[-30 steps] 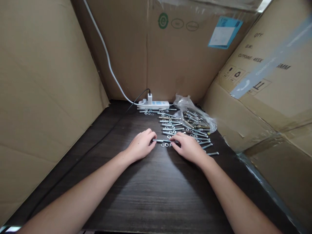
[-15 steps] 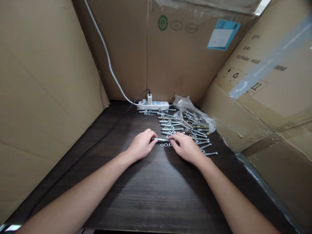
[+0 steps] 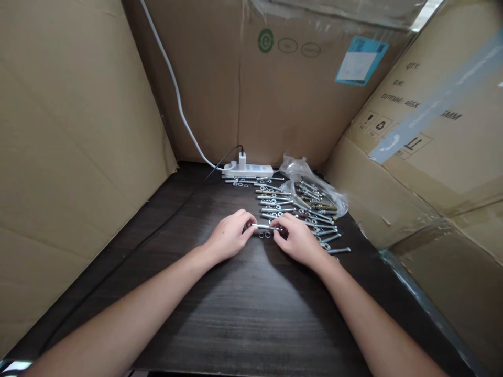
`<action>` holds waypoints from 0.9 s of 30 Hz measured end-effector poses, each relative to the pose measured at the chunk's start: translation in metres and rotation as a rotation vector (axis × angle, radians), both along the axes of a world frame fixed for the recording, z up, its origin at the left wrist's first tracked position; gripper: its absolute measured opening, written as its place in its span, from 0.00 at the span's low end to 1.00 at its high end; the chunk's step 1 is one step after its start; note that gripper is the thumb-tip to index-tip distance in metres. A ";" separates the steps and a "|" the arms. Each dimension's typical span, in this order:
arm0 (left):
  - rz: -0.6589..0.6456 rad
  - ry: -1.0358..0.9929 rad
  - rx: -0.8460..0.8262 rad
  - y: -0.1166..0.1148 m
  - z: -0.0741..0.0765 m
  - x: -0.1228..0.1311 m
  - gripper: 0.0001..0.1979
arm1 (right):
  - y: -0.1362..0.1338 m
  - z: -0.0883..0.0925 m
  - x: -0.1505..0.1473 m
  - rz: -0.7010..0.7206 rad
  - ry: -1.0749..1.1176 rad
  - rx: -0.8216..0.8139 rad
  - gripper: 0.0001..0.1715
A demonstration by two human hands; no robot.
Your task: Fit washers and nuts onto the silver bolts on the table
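A silver expansion bolt (image 3: 264, 226) with a sleeve lies level between my two hands, just above the dark table. My left hand (image 3: 231, 233) pinches its left end between thumb and fingers. At the other end, the curled fingers of my right hand (image 3: 296, 235) close round the thin threaded tip; the exact contact is partly hidden. Two loose washers (image 3: 264, 235) rest on the table just below the bolt. Beyond my hands, several similar bolts (image 3: 275, 203) lie in rows with washers and nuts beside them.
A clear plastic bag (image 3: 314, 183) holding more bolts is at the back right. Behind the rows stands a white power strip (image 3: 251, 170) with a charger, and a black cable (image 3: 157, 229) runs along the left. Cardboard walls (image 3: 283, 104) enclose the dark table (image 3: 236, 324).
My right hand's thumb and index finger have parted slightly, so more of the bolt's right end shows. My left hand stays nearly in place on the other end.
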State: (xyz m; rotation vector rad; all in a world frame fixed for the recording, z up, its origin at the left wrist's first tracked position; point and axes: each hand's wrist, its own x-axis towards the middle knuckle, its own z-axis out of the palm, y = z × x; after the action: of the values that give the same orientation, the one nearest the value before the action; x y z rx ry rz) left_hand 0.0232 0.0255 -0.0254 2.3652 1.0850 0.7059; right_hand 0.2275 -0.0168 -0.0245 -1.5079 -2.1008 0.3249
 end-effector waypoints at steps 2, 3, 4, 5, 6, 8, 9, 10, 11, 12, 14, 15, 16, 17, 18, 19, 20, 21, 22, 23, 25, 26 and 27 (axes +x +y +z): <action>-0.025 -0.020 -0.009 -0.001 0.001 0.001 0.06 | -0.002 0.004 -0.003 0.021 0.044 0.035 0.11; -0.031 -0.032 -0.012 -0.002 0.001 0.001 0.06 | -0.003 0.006 -0.005 0.029 0.065 0.051 0.12; -0.034 -0.046 -0.015 -0.003 0.001 0.002 0.06 | -0.004 0.008 -0.006 0.032 0.081 0.067 0.12; -0.038 -0.060 -0.019 -0.003 0.001 0.002 0.06 | -0.004 0.009 -0.007 0.033 0.095 0.086 0.13; -0.045 -0.073 -0.025 -0.004 0.001 0.003 0.06 | -0.005 0.009 -0.008 0.033 0.106 0.102 0.14; -0.066 -0.092 -0.038 -0.006 0.000 0.004 0.06 | -0.006 0.009 -0.010 0.038 0.118 0.118 0.16; -0.081 -0.095 -0.044 -0.007 0.000 0.005 0.06 | -0.006 0.009 -0.011 0.048 0.119 0.114 0.18; -0.096 -0.098 -0.050 -0.007 0.000 0.006 0.06 | -0.007 0.008 -0.013 0.063 0.120 0.102 0.20; -0.112 -0.100 -0.055 -0.008 0.000 0.007 0.06 | -0.008 0.008 -0.014 0.081 0.125 0.086 0.22; -0.128 -0.107 -0.058 -0.009 0.001 0.007 0.06 | -0.009 0.008 -0.016 0.102 0.133 0.066 0.24; -0.168 -0.128 -0.067 -0.011 0.002 0.008 0.08 | -0.011 0.007 -0.019 0.142 0.163 0.023 0.26; -0.188 -0.139 -0.071 -0.012 0.003 0.008 0.09 | -0.012 0.008 -0.021 0.158 0.179 0.004 0.27; -0.204 -0.148 -0.075 -0.012 0.004 0.008 0.09 | -0.012 0.008 -0.021 0.171 0.190 -0.014 0.27; -0.215 -0.153 -0.080 -0.012 0.004 0.008 0.09 | -0.012 0.008 -0.022 0.183 0.192 -0.030 0.26; -0.216 -0.155 -0.085 -0.013 0.005 0.008 0.08 | -0.012 0.008 -0.021 0.191 0.182 -0.040 0.25; -0.208 -0.154 -0.088 -0.013 0.005 0.007 0.07 | -0.012 0.008 -0.021 0.192 0.160 -0.044 0.23; -0.192 -0.153 -0.089 -0.013 0.006 0.007 0.07 | -0.012 0.008 -0.020 0.184 0.126 -0.041 0.21; -0.175 -0.150 -0.091 -0.013 0.006 0.006 0.06 | -0.011 0.008 -0.019 0.168 0.087 -0.033 0.19; -0.156 -0.149 -0.094 -0.013 0.006 0.006 0.06 | -0.011 0.008 -0.018 0.147 0.047 -0.024 0.17; -0.137 -0.152 -0.097 -0.013 0.007 0.006 0.06 | -0.011 0.008 -0.016 0.123 0.015 -0.012 0.15; -0.111 -0.172 -0.099 -0.013 0.008 0.005 0.08 | -0.010 0.009 -0.015 0.083 -0.017 0.004 0.14; -0.105 -0.183 -0.099 -0.013 0.009 0.005 0.08 | -0.010 0.009 -0.015 0.071 -0.021 0.009 0.14; -0.102 -0.187 -0.100 -0.014 0.010 0.005 0.08 | -0.011 0.010 -0.015 0.062 -0.022 0.013 0.13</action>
State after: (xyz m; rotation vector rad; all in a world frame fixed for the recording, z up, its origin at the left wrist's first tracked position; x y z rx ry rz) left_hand 0.0279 0.0119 -0.0158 2.2033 0.8933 0.7983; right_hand 0.2128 -0.0273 -0.0145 -1.4468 -2.1661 0.3186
